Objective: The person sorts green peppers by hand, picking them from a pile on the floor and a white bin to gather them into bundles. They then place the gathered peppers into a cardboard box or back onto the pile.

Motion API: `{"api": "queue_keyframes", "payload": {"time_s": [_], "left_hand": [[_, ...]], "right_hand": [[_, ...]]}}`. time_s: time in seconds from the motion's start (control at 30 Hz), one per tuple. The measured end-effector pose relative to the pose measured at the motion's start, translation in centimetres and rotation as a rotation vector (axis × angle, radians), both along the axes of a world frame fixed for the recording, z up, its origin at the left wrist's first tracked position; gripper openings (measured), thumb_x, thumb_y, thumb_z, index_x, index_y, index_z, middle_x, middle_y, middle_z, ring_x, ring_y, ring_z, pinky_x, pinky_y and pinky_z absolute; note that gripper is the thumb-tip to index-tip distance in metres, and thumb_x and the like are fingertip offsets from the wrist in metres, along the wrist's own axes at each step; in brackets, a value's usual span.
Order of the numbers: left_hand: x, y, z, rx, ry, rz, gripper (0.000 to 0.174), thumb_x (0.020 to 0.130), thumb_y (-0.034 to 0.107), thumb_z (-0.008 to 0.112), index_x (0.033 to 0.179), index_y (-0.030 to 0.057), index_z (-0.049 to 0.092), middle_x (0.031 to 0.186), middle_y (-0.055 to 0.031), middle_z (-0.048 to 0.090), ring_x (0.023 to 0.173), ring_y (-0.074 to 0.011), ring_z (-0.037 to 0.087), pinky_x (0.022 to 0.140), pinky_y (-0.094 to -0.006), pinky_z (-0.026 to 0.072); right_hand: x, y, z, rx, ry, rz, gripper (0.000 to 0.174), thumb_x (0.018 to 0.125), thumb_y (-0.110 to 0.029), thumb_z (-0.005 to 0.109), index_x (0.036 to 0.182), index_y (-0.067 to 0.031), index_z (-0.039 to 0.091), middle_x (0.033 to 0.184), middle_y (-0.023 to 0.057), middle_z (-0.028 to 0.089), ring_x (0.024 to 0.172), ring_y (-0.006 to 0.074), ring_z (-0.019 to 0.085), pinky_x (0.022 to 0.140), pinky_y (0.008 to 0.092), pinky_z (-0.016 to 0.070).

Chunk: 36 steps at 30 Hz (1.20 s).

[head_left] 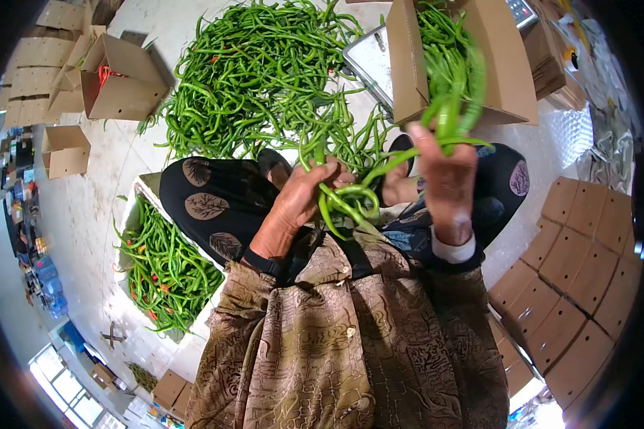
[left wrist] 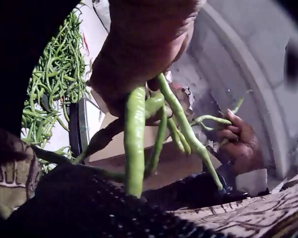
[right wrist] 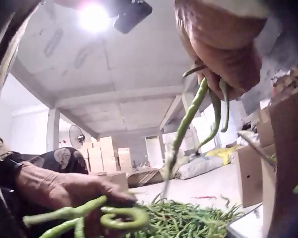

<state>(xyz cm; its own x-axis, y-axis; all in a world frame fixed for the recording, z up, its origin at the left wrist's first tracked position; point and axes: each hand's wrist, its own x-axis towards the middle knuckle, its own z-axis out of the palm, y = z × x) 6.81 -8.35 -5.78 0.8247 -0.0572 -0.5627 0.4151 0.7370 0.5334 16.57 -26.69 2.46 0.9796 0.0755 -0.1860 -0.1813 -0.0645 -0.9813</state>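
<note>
In the head view the left hand grips several long green peppers over the lap, some curled below the palm. The right hand, blurred, holds a bunch of green peppers beside the near edge of an open cardboard box with more peppers inside. Peppers hang down from the left hand in the left wrist view, with the right hand farther off. In the right wrist view, peppers dangle from the right hand, and the left hand is lower left.
A large pile of green peppers covers the floor ahead. The box stands by a scale. A white crate of peppers sits at the left, smaller cartons lie beyond it, and stacked cartons are at the right.
</note>
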Motion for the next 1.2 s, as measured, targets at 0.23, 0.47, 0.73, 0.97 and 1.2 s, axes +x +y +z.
{"api": "queue_keyframes", "payload": {"time_s": [0.23,0.47,0.73,0.97,1.2], "left_hand": [[-0.6,2.3,-3.7,-0.07,0.095,0.327,0.028,0.092,0.017,0.059,0.112,-0.0025,0.057,0.103,-0.016,0.061,0.083,-0.0262,0.062,0.075,-0.0366,0.056],[0.1,3.4,0.0,-0.336,-0.047,0.288,0.032,0.093,0.015,0.059,0.12,-0.0023,0.054,0.109,-0.0173,0.061,0.092,-0.027,0.062,0.079,-0.0333,0.0564],[0.8,1.2,2.6,-0.48,-0.121,0.278,0.034,0.091,0.007,0.059,0.123,-0.0029,0.049,0.105,-0.0121,0.061,0.09,-0.0202,0.062,0.078,-0.0327,0.0565],[1.3,-0.4,3.3,-0.512,-0.174,0.305,0.037,0.091,0.006,0.06,0.124,-0.0049,0.048,0.104,-0.0134,0.059,0.087,-0.0197,0.062,0.078,-0.0303,0.0565],[1.9,-0.9,3.9,-0.574,-0.175,0.236,0.036,0.096,0.013,0.055,0.126,-0.0047,0.048,0.101,-0.0118,0.058,0.079,-0.0171,0.059,0.073,-0.0271,0.0528]], "right_hand": [[1.5,-3.5,1.8,-0.462,-0.412,0.132,0.035,0.081,-0.015,0.074,0.108,0.002,0.06,0.084,0.0009,0.06,0.066,0.0052,0.047,0.059,0.0208,0.0409],[-0.9,-4.4,-1.6,-0.001,0.123,0.097,0.031,0.083,-0.012,0.072,0.106,0.0009,0.056,0.074,-0.0031,0.052,0.057,0.0025,0.041,0.05,0.0194,0.0325],[-2.7,-1.5,-2.6,-0.14,0.074,0.507,0.025,0.082,-0.022,0.073,0.097,-0.004,0.066,0.084,0.0068,0.064,0.077,0.0163,0.061,0.07,0.032,0.0484],[-4.0,2.2,-6.8,0.399,0.183,0.616,0.061,0.078,-0.018,0.077,0.129,-0.0015,0.048,0.107,0.0072,0.062,0.099,0.016,0.059,0.086,0.0294,0.047],[-2.7,1.8,-2.6,-0.099,-0.24,0.554,0.054,0.074,-0.016,0.078,0.119,-0.0024,0.052,0.094,0.0135,0.066,0.082,0.0264,0.067,0.07,0.0347,0.0526]]}}
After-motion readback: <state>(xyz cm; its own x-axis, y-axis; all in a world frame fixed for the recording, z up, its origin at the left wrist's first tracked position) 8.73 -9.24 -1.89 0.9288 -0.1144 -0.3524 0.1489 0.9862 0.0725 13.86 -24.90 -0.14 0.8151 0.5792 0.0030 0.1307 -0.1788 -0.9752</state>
